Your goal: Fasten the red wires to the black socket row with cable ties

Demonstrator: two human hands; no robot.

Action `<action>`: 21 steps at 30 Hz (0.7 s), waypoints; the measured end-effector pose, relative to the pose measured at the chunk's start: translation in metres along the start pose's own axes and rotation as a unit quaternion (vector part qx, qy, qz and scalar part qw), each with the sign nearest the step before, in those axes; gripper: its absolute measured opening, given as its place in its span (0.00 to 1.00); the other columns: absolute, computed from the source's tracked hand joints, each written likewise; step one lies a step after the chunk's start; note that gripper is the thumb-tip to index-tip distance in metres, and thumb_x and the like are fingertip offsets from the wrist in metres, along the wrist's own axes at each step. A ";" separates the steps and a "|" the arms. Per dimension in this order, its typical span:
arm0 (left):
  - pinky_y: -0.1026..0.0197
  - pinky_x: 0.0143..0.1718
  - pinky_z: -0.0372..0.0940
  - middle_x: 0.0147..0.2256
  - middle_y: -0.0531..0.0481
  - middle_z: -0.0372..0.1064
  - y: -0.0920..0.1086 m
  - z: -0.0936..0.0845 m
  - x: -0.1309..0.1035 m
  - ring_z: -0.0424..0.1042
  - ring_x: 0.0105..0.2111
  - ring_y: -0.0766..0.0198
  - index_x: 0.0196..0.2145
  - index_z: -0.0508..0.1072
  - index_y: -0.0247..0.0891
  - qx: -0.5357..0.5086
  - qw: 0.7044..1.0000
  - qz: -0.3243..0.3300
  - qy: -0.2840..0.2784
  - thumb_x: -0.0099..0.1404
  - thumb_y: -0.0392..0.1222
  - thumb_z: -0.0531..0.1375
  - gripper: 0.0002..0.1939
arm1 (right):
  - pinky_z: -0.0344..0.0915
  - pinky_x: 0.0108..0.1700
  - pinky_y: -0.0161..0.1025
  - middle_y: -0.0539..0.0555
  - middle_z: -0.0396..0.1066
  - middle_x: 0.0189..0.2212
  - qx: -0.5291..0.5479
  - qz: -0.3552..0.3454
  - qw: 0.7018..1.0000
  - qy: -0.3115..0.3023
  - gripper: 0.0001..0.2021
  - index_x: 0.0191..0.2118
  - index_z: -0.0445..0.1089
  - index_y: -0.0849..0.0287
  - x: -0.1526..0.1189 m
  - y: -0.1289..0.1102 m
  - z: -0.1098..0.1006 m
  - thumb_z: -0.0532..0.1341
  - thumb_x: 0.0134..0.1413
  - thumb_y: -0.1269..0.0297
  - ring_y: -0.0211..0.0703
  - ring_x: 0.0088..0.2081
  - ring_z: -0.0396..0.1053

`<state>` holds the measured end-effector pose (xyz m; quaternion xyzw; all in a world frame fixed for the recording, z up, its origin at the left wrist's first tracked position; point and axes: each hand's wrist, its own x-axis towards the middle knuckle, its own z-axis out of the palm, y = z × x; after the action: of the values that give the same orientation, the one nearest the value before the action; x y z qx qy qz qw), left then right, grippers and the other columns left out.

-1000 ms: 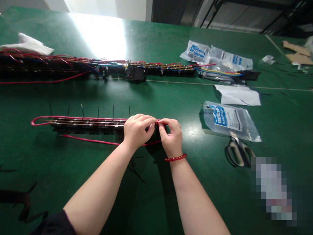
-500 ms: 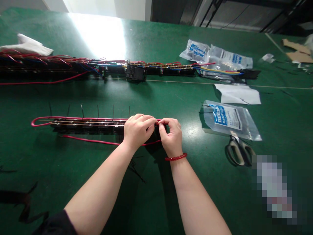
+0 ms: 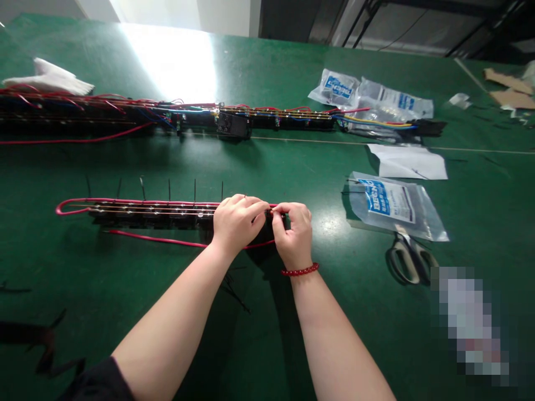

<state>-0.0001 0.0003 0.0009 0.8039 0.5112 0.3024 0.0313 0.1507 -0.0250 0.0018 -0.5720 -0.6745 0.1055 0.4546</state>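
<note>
A black strip assembly [image 3: 152, 213] lies lengthwise in front of me, with thin black ties standing up along its far side. A red wire [image 3: 69, 200] runs along it, loops round at the left end and comes back on the near side. My left hand [image 3: 239, 223] rests over the strip's right part, its thumb and fingers closed near the right end. Close beside it, my right hand [image 3: 293, 227] pinches at the same end; the small part between the fingertips is mostly hidden. A red bead bracelet [image 3: 300, 270] circles my right wrist.
A longer wired assembly [image 3: 276, 118] stretches across the back of the green table [image 3: 167, 345]. At the right are plastic bags [image 3: 397, 200], white paper [image 3: 409, 162] and scissors [image 3: 407, 259]. A white cloth [image 3: 54, 77] lies back left, loose black ties [image 3: 234, 292] near my left forearm.
The whole view has shifted very slightly. Both hands keep their place at the strip's right end, with almost no movement of the fingers.
</note>
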 end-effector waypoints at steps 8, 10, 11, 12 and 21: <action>0.55 0.44 0.66 0.42 0.52 0.80 0.002 -0.002 0.002 0.74 0.40 0.58 0.40 0.80 0.47 0.005 1.000 -0.013 -0.014 0.69 0.39 0.56 0.11 | 0.65 0.51 0.50 0.52 0.75 0.35 0.002 -0.002 1.000 0.019 0.04 0.37 0.69 0.53 -0.002 0.002 0.002 0.58 0.62 0.68 0.47 0.41 0.71; 0.54 0.45 0.67 0.41 0.50 0.80 0.003 -0.002 0.002 0.75 0.40 0.57 0.43 0.79 0.45 0.007 1.000 -0.018 -0.022 0.70 0.41 0.56 0.11 | 0.65 0.51 0.50 0.52 0.75 0.35 0.001 0.002 1.000 0.020 0.04 0.38 0.69 0.53 -0.002 0.002 0.002 0.57 0.62 0.68 0.47 0.42 0.71; 0.53 0.45 0.67 0.41 0.49 0.80 0.003 -0.002 0.002 0.75 0.41 0.56 0.44 0.79 0.44 0.008 0.999 -0.022 -0.023 0.70 0.42 0.56 0.11 | 0.65 0.51 0.50 0.53 0.75 0.36 0.000 0.001 1.000 0.022 0.04 0.38 0.69 0.53 -0.002 0.002 0.002 0.57 0.62 0.68 0.47 0.42 0.71; 0.53 0.45 0.67 0.41 0.48 0.80 0.003 -0.002 0.002 0.75 0.41 0.56 0.46 0.78 0.43 0.009 0.999 -0.024 -0.022 0.70 0.42 0.56 0.12 | 0.65 0.51 0.50 0.53 0.75 0.36 -0.004 -0.002 1.000 0.024 0.05 0.39 0.70 0.53 -0.002 0.002 0.002 0.57 0.62 0.68 0.47 0.42 0.71; 0.54 0.44 0.67 0.38 0.50 0.81 0.003 -0.002 0.001 0.74 0.38 0.58 0.40 0.80 0.44 0.001 1.000 -0.009 -0.018 0.70 0.40 0.55 0.12 | 0.63 0.54 0.52 0.54 0.77 0.39 -0.055 -0.031 0.997 0.046 0.06 0.41 0.70 0.52 -0.003 0.002 0.002 0.57 0.63 0.69 0.49 0.46 0.71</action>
<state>0.0014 -0.0012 0.0042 0.8046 0.5180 0.2873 0.0424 0.1500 -0.0258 -0.0021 -0.5791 -0.6751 0.0278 0.4562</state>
